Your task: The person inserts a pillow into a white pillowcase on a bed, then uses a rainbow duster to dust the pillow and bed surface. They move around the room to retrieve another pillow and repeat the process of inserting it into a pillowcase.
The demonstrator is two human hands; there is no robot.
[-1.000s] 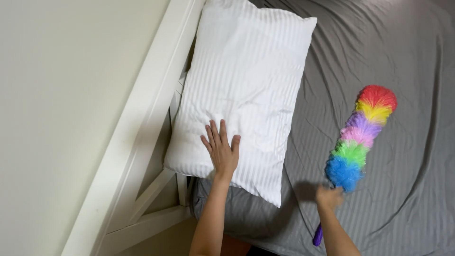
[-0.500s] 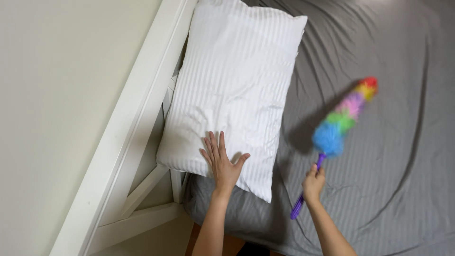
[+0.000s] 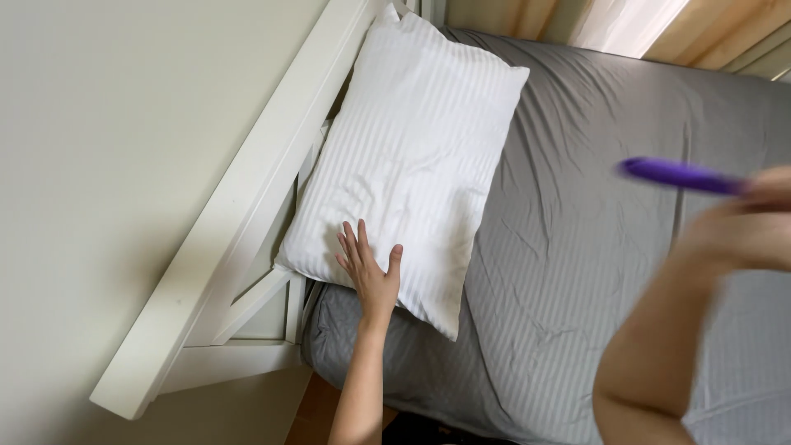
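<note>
The left hand is lying flat on the white striped pillow, palm down, fingers spread and the thumb splayed out to the side. It is pressing on the pillow's lower end, close to the corner that is hanging a little over the mattress edge. The forearm is reaching up to it from the bottom of the view.

The right hand is raised well off to the far side from the pillow, close to the camera and blurred. It is closed around the purple handle of a duster, with the handle's free end pointing back toward the pillow; how the individual fingers are sitting on it cannot be told through the blur. The duster's head is out of view.

The pillow is resting on the grey sheet of the bed, its long side running along the white headboard. Beyond the headboard from the pillow, a pale wall is filling the view. Past the pillow's top end, a strip of curtain is showing at the upper edge.
</note>
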